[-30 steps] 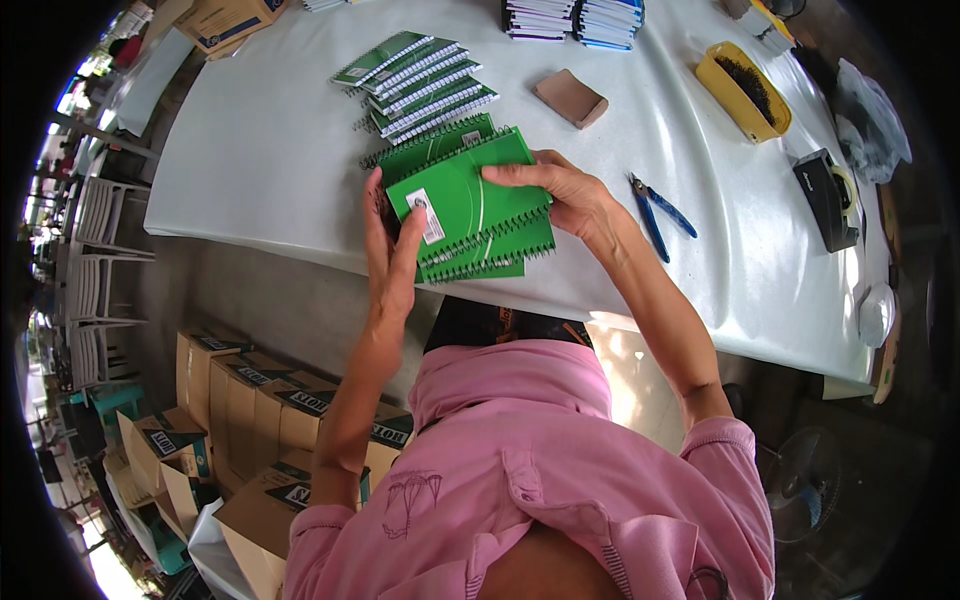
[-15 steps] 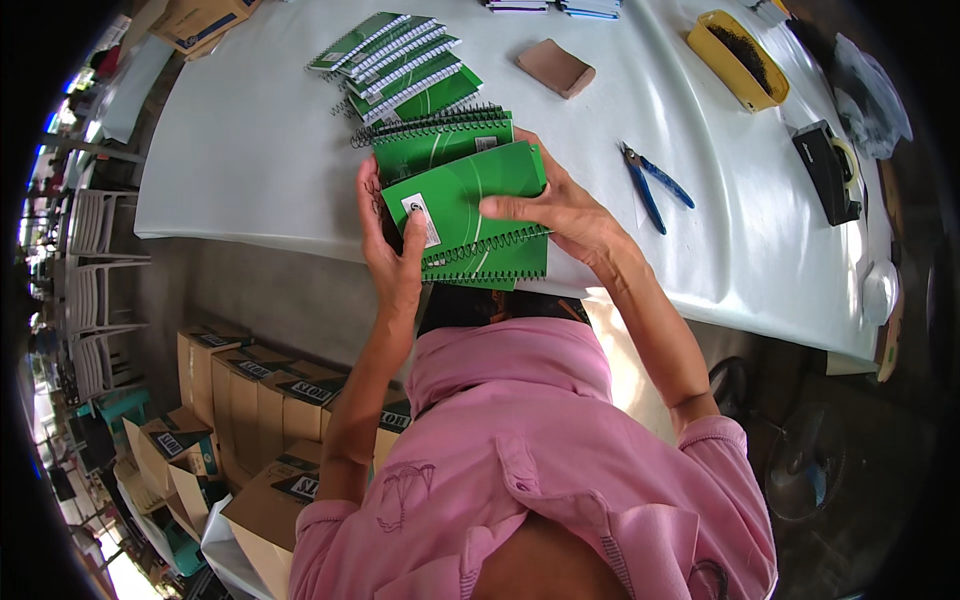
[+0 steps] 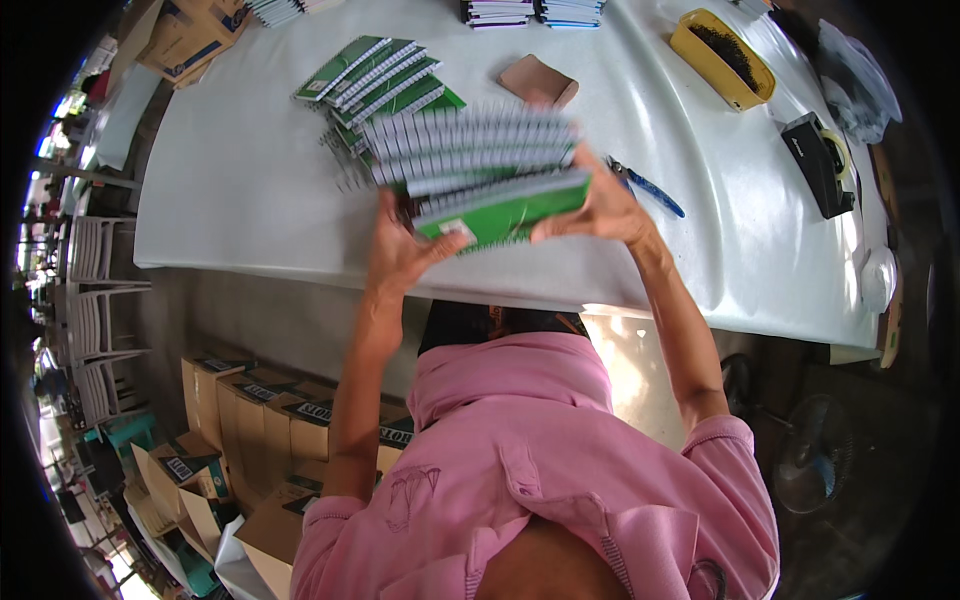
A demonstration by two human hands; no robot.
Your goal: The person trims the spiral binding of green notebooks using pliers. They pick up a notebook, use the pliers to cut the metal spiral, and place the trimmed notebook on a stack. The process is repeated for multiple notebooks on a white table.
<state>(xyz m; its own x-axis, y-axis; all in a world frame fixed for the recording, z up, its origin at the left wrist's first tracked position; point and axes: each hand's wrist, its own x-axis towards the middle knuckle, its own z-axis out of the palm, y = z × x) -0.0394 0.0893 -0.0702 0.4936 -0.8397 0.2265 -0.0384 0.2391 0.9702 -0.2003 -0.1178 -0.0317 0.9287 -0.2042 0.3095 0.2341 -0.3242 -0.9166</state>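
Both hands grip a stack of green spiral notebooks (image 3: 515,217) above the near edge of the table. My left hand (image 3: 405,245) closes on its left end, thumb across the front cover near a white label. On the right end, my right hand (image 3: 605,205) is clamped with the thumb in front and fingers behind. The stack is tilted, its white page edges and wire spirals facing up, partly blurred by motion. Just beyond it, a fanned pile of green spiral notebooks (image 3: 375,75) lies on the table. Blue-handled cutting pliers (image 3: 655,192) rest right of my right hand.
On the white-covered table (image 3: 230,190) are a brown block (image 3: 538,80), a yellow tray (image 3: 690,45) of dark wire pieces, a black tape dispenser (image 3: 815,165) and more notebook stacks (image 3: 497,12). Cardboard boxes (image 3: 255,415) stand below left; a fan (image 3: 815,450) is at the lower right.
The notebooks in my hands have tipped from showing their covers flat to showing page edges and spirals. Both hands have moved slightly forward and apart, still holding the stack.
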